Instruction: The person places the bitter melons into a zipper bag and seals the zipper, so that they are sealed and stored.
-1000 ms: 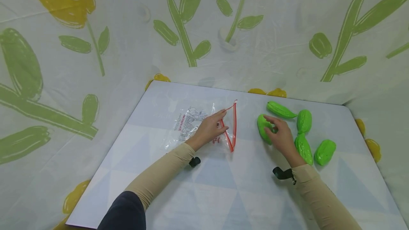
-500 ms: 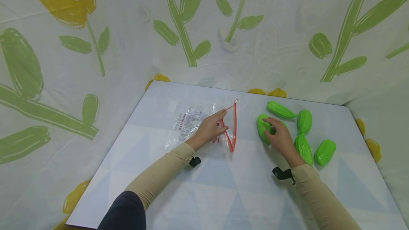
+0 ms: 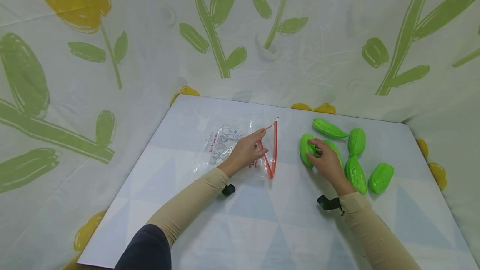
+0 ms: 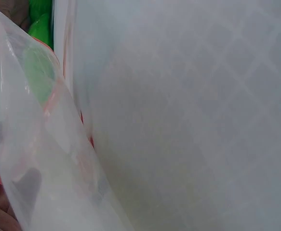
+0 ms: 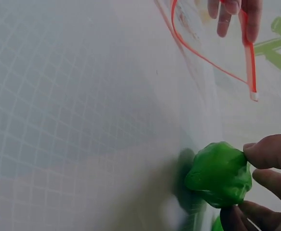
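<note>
A clear zip bag with a red zipper rim lies on the white table, its mouth held open toward the right. My left hand pinches the bag's upper lip; the film fills the left wrist view. My right hand grips a green toy gourd just right of the bag mouth. In the right wrist view, fingers curl round that gourd, with the red rim beyond.
Several more green toy gourds lie in a cluster right of my right hand, one nearest the right edge. A flower-print cloth hangs behind and around the table. Bare tabletop stretches toward me.
My right hand has drawn the gripped gourd slightly left, toward the bag mouth. The left hand and bag have stayed put.
</note>
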Demonstrator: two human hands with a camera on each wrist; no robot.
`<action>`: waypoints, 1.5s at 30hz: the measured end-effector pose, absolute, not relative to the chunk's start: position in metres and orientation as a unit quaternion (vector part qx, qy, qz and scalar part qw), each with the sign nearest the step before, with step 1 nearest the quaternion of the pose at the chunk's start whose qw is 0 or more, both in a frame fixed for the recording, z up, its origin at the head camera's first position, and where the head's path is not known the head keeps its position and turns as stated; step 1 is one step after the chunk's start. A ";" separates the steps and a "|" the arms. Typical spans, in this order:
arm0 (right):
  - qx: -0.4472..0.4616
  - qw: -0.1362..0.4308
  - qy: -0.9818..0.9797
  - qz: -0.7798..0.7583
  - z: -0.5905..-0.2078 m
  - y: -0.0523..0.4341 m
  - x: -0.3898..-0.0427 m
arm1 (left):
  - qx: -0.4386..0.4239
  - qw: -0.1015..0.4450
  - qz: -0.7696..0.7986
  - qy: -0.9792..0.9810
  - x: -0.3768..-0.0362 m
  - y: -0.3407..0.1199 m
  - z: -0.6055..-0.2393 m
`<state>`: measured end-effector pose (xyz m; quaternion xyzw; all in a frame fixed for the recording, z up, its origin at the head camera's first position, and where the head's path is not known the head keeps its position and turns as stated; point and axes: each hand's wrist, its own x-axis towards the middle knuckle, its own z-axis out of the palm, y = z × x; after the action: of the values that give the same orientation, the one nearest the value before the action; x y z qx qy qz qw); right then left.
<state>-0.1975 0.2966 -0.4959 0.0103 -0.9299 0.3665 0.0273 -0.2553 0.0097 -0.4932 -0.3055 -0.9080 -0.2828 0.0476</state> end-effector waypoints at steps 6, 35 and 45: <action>0.009 0.017 -0.930 0.368 -0.498 0.295 -0.199 | -0.304 0.049 -0.279 -0.910 -0.255 0.010 -0.493; -0.006 -0.073 -0.920 0.385 -0.505 0.277 -0.192 | -0.300 0.047 -0.279 -0.911 -0.255 0.012 -0.494; 0.000 -0.060 -0.921 0.385 -0.505 0.274 -0.191 | -0.302 0.043 -0.283 -0.909 -0.255 0.011 -0.494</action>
<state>-0.1910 0.2738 -0.5054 0.0003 -0.9209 0.3852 -0.0598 -0.2549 0.0106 -0.4941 -0.3023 -0.9093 -0.2828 0.0429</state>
